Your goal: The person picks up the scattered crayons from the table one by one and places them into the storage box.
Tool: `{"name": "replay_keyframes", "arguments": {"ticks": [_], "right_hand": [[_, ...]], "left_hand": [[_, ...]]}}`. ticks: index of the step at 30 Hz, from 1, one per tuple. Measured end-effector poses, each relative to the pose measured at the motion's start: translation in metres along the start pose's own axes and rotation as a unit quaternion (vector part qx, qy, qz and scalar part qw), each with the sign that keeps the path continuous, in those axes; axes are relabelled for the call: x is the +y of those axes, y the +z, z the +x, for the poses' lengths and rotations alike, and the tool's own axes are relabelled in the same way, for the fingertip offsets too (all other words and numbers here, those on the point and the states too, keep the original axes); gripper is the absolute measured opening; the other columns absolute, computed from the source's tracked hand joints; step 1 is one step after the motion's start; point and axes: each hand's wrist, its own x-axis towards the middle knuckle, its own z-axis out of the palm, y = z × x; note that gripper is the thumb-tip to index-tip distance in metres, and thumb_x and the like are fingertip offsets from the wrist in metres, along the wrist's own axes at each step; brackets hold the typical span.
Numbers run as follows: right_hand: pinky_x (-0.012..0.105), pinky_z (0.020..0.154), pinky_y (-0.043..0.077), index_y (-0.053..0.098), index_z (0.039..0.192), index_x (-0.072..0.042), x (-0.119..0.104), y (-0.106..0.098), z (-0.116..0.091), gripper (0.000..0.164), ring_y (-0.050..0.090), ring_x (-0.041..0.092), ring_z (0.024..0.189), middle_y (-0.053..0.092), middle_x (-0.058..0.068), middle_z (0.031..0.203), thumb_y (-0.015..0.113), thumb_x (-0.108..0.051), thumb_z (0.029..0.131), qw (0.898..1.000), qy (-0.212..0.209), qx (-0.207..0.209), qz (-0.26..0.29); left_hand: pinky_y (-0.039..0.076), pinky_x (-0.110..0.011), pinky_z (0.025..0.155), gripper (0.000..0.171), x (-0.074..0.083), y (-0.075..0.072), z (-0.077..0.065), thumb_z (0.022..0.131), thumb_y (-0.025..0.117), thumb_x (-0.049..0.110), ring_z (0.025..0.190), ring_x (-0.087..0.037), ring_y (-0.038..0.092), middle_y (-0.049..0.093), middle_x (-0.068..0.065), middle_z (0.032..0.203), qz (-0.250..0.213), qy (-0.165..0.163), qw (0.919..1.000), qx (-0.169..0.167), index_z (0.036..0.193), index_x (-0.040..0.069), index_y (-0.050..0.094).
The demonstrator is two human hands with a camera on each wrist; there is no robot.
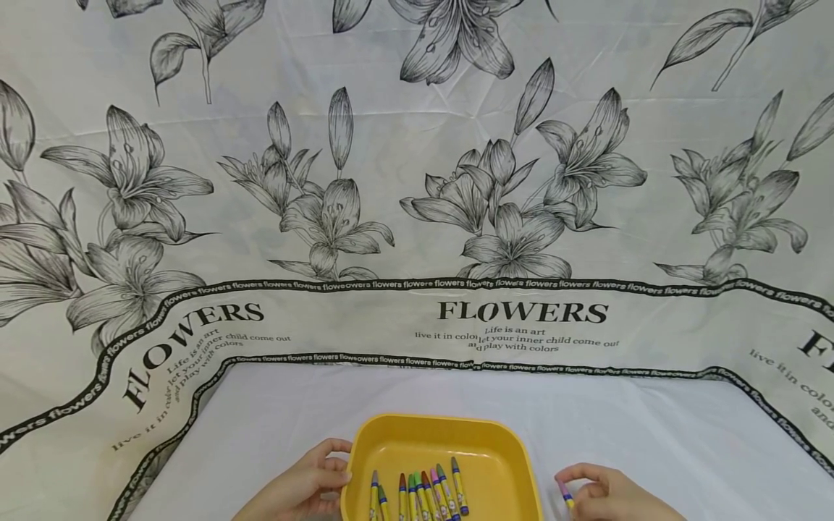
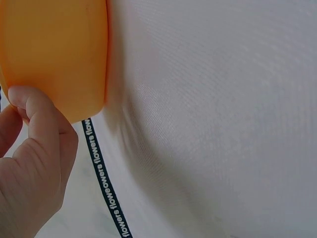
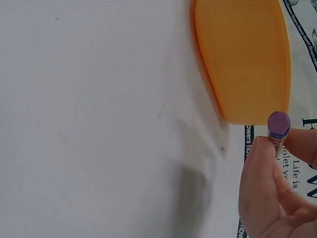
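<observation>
A yellow tray (image 1: pixel 498 485) with raised walls sits at the front of the table, its near end cut off by the head view's lower edge. Several wax crayons (image 1: pixel 446 488) lie inside it, mostly side by side, in yellow-and-blue wrappers with tips of green, brown, pink and grey. My left hand (image 1: pixel 302 481) grips the tray's left rim, thumb and fingers at its edge; the left wrist view shows this hand (image 2: pixel 39 148) against the wall. To the right of the tray, my right hand (image 1: pixel 612 496) pinches a purple crayon (image 3: pixel 278 125) between thumb and fingertips, apart from the tray.
White cloth (image 1: pixel 280 405) covers the table. Behind it and along both sides rises a pale curtain (image 1: pixel 365 318) printed with lilies and lettering, its black-bordered hem meeting the table's back edge.
</observation>
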Motion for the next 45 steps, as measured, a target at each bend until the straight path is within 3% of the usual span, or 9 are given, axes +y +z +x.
{"name": "replay_keyframes", "arguments": {"ticks": [8,14,21,28,37,45], "right_hand": [[0.021,0.059,0.045,0.039,0.124,0.014,-0.010,0.003,-0.004,0.043,0.048,0.011,0.063,0.059,0.003,0.080,0.052,-0.002,0.086,1.000,-0.003,0.016,0.004],[0.026,0.064,0.048,0.040,0.126,0.011,-0.019,0.007,-0.004,0.046,0.051,0.014,0.068,0.058,0.004,0.080,0.052,-0.002,0.084,0.999,0.012,0.043,0.017],[0.023,0.063,0.048,0.042,0.127,0.007,-0.027,0.007,-0.004,0.044,0.051,0.013,0.068,0.058,0.005,0.083,0.054,-0.003,0.085,0.998,0.013,0.038,0.039],[0.022,0.060,0.051,0.046,0.123,0.003,-0.034,0.009,0.003,0.043,0.053,0.011,0.069,0.060,0.002,0.080,0.059,-0.004,0.083,0.999,0.002,0.039,0.036],[0.024,0.061,0.050,0.046,0.124,0.002,-0.049,0.018,0.016,0.046,0.054,0.012,0.066,0.060,0.001,0.080,0.062,-0.005,0.080,0.998,0.017,0.059,0.012],[0.025,0.062,0.051,0.045,0.124,0.005,-0.059,0.029,0.028,0.049,0.054,0.012,0.068,0.061,0.001,0.080,0.062,-0.006,0.080,0.999,0.001,0.046,0.018]], "left_hand": [[0.051,-0.020,0.063,0.045,0.000,0.000,0.000,0.090,0.053,0.002,0.073,-0.012,0.059,0.057,-0.008,0.091,-0.005,0.000,0.9999,-0.011,0.128,-0.003,0.030],[0.051,-0.020,0.062,0.044,-0.001,0.000,0.001,0.090,0.054,0.003,0.072,-0.011,0.059,0.057,-0.008,0.090,0.002,0.000,1.0000,-0.008,0.128,-0.002,0.031],[0.051,-0.020,0.062,0.044,-0.001,0.000,0.000,0.090,0.054,0.003,0.071,-0.012,0.058,0.057,-0.008,0.090,0.000,0.003,0.9999,-0.011,0.128,-0.002,0.031],[0.051,-0.021,0.063,0.045,0.000,0.001,0.000,0.090,0.053,0.002,0.072,-0.013,0.058,0.057,-0.009,0.092,0.002,0.002,0.9999,-0.010,0.128,-0.003,0.030],[0.052,-0.020,0.064,0.047,0.004,0.000,0.001,0.090,0.055,0.003,0.074,-0.012,0.059,0.057,-0.008,0.091,0.018,-0.007,0.9998,0.008,0.130,-0.003,0.030],[0.052,-0.020,0.064,0.048,0.003,-0.001,0.000,0.091,0.054,0.004,0.074,-0.012,0.060,0.058,-0.007,0.091,0.023,-0.003,0.9997,-0.010,0.131,-0.004,0.028]]}}
